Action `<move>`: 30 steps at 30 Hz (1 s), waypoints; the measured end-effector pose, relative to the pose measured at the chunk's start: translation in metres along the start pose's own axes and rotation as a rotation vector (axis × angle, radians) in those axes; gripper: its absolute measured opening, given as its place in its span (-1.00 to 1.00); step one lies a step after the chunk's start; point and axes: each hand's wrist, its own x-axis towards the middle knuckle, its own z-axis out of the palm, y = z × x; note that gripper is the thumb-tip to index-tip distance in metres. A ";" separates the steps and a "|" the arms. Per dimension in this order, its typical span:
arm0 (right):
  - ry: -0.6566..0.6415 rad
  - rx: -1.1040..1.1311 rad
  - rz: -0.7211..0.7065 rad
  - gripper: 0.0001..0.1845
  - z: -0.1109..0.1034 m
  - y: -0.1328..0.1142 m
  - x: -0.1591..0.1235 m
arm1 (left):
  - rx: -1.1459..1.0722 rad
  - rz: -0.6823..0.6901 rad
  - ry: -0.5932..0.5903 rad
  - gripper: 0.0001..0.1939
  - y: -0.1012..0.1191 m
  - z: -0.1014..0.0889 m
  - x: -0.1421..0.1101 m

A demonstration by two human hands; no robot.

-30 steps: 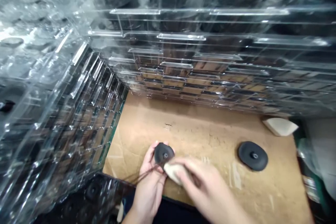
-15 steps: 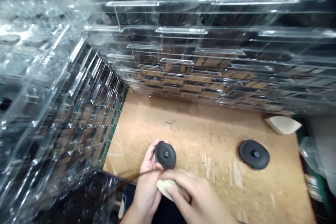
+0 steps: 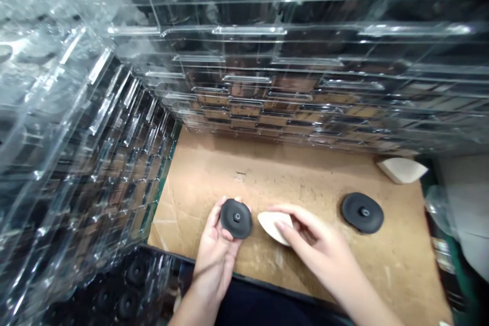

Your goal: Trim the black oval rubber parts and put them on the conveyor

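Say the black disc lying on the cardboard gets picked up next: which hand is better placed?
Probably the right hand: it is nearer the lying disc, though it would first need to set down its pale wedge. The left hand is farther off and holds a second black disc.

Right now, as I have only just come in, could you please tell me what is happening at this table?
A person holds a round black part in the left hand, its small stem facing up, and a pale wedge-shaped pad in the right hand. Pad and part are apart, with a small gap between them. On the brown board, to the right, lie a second black part and, farther back, another pale wedge. Stacked clear plastic trays stand behind and to the left.
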 end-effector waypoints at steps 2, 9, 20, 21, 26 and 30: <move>0.080 -0.059 -0.103 -0.78 0.003 -0.014 0.008 | 0.003 0.025 0.009 -0.48 -0.001 0.000 0.000; -0.008 -0.109 -0.168 -0.75 0.021 -0.031 0.000 | 0.020 0.004 0.025 -0.50 0.000 0.004 -0.001; 0.017 -0.046 -0.147 -0.74 0.022 -0.026 0.002 | 0.034 0.008 0.024 -0.47 -0.002 0.004 -0.002; 0.008 -0.035 -0.138 -0.75 0.023 -0.025 0.001 | 0.029 0.006 0.018 -0.46 -0.002 0.005 -0.002; 0.059 -0.026 -0.136 -0.74 0.028 -0.025 -0.002 | 0.025 0.032 0.007 -0.48 -0.001 0.005 -0.001; 0.119 -0.019 -0.095 -0.75 0.015 -0.016 0.003 | 0.053 0.018 -0.020 -0.45 0.002 0.004 -0.004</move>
